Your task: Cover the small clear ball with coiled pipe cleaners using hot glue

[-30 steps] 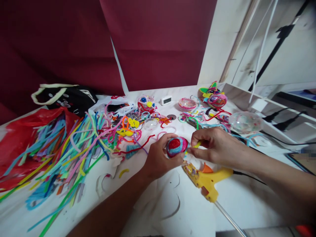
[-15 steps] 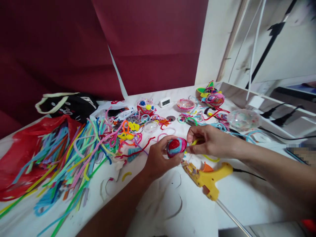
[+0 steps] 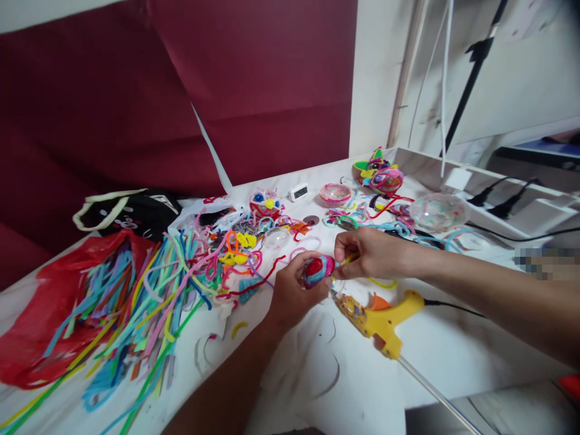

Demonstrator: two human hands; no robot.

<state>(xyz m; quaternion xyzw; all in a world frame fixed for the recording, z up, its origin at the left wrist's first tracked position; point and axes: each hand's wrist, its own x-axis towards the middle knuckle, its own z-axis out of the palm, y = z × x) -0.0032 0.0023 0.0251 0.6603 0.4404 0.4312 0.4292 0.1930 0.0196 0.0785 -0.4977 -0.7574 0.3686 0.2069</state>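
Note:
My left hand [image 3: 294, 291] is closed around a small ball [image 3: 318, 270] wrapped in red, light blue and pink fuzzy pipe cleaner. At the ball's right side, my right hand [image 3: 366, 254] pinches a yellow pipe cleaner [image 3: 348, 258]; its fingertips are against or very close to the ball. Part of the yellow strand is hidden by the fingers, and a yellow length [image 3: 383, 284] shows below that hand. Just under both hands lies a yellow glue gun [image 3: 385, 323] with a clear glue stick [image 3: 437, 393] sticking out of its back.
Loose pipe cleaners [image 3: 149, 314] and a red plastic bag [image 3: 40, 326] cover the left side. Behind the hands are a small digital clock [image 3: 298, 192], clear plastic half-shells [image 3: 438, 211] and decorated balls [image 3: 384, 180]. Plugged-in cords [image 3: 484, 196] run along the right edge.
The camera view has shifted slightly, so the scene sits a little to one side. Both hands keep their hold, and the ball appears turned slightly.

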